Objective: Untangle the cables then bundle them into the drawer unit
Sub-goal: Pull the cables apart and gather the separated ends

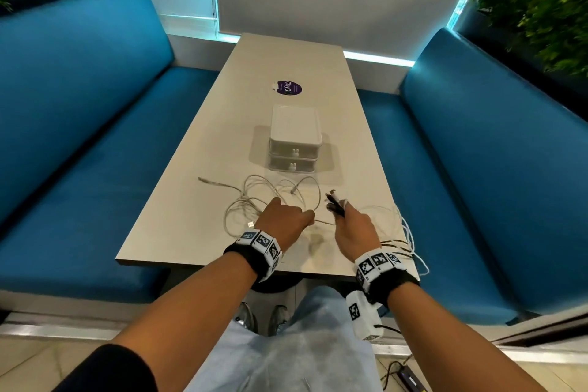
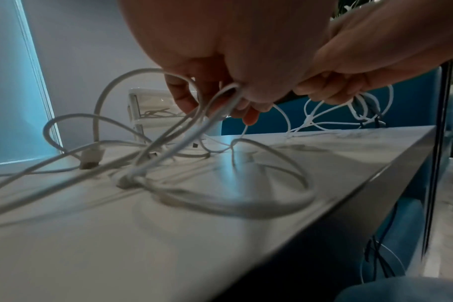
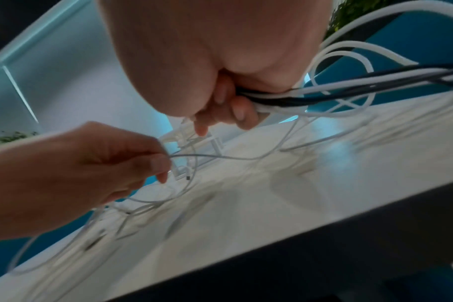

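Observation:
A tangle of white cables (image 1: 254,197) lies on the near part of the beige table (image 1: 197,216), in front of a white two-drawer unit (image 1: 294,140) whose drawers are closed. My left hand (image 1: 286,219) pinches a thin white cable (image 2: 220,106) out of the tangle (image 2: 168,163). To its right, my right hand (image 1: 350,226) grips a bunch of white and black cables (image 3: 285,98); their ends stick out above the fist (image 1: 334,199), and their loops (image 1: 404,232) trail over the table's right edge.
A purple round sticker (image 1: 288,87) is on the table beyond the drawer unit. Blue benches (image 1: 79,137) flank the table on both sides. Plants (image 1: 541,9) stand behind the right bench. A USB plug (image 2: 91,157) rests on the tabletop.

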`<control>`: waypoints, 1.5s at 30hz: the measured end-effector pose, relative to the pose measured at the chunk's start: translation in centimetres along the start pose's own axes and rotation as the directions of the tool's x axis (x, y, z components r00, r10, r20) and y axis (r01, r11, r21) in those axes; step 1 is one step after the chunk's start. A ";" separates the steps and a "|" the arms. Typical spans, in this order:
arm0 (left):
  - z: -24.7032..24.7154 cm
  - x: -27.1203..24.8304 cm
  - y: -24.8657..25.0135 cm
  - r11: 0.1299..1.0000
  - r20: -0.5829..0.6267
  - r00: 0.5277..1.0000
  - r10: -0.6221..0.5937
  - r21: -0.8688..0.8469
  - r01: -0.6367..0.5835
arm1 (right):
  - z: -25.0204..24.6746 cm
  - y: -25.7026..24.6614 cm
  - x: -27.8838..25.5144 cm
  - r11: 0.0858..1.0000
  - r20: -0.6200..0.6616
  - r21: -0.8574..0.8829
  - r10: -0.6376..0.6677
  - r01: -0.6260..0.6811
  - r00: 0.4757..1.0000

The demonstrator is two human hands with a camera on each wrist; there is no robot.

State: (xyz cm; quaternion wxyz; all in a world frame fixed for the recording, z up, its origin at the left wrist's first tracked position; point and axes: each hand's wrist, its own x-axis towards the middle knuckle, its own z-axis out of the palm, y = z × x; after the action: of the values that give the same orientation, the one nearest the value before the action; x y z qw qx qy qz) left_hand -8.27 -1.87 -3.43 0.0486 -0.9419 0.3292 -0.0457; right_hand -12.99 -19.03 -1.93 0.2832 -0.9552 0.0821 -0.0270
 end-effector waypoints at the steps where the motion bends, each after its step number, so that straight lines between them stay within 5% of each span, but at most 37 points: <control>1: -0.1 0.1 0.3 1.000 -0.012 1.000 -0.008 0.002 0.008 | 0.3 -0.5 -0.3 0.998 0.035 0.041 -0.048 0.047 0.998; 8: -0.2 -0.2 0.3 0.999 -0.009 0.999 -0.041 0.020 0.041 | 1.3 -0.6 -0.1 0.998 0.196 0.016 -0.069 0.067 0.978; 12: 0.1 -0.5 -0.6 0.995 0.012 0.996 -0.088 -0.055 0.088 | 0.4 0.6 0.3 0.976 0.156 -0.205 -0.036 0.068 0.987; 16: 0.8 -1.5 -1.9 0.996 0.039 0.995 -0.091 -0.007 0.091 | -1.3 3.3 0.7 0.943 0.083 -0.319 0.127 -0.094 0.988; 21: 0.7 -1.3 -0.8 0.989 0.109 0.988 -0.108 -0.085 0.118 | -0.7 2.8 0.2 0.955 0.047 -0.269 0.141 -0.124 0.989; 32: -0.4 -0.5 1.7 0.992 0.111 0.987 -0.115 -0.041 0.120 | 1.9 -0.9 -0.3 0.980 0.162 -0.185 -0.043 0.074 0.986; 36: -0.3 -0.3 1.4 0.990 0.056 0.991 -0.119 -0.064 0.122 | 1.3 -0.6 -0.2 0.937 0.151 -0.329 -0.069 0.116 0.986; 45: 0.3 -0.2 -0.8 0.996 0.049 0.995 -0.086 -0.031 0.088 | -0.5 1.7 0.3 0.935 0.070 -0.351 0.077 -0.047 0.995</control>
State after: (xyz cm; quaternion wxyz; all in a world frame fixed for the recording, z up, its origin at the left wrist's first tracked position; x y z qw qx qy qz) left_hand -7.93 -1.09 -3.63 0.0388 -0.9568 0.2873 -0.0200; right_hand -12.98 -20.74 -2.42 0.1133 -0.9874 0.1039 0.0366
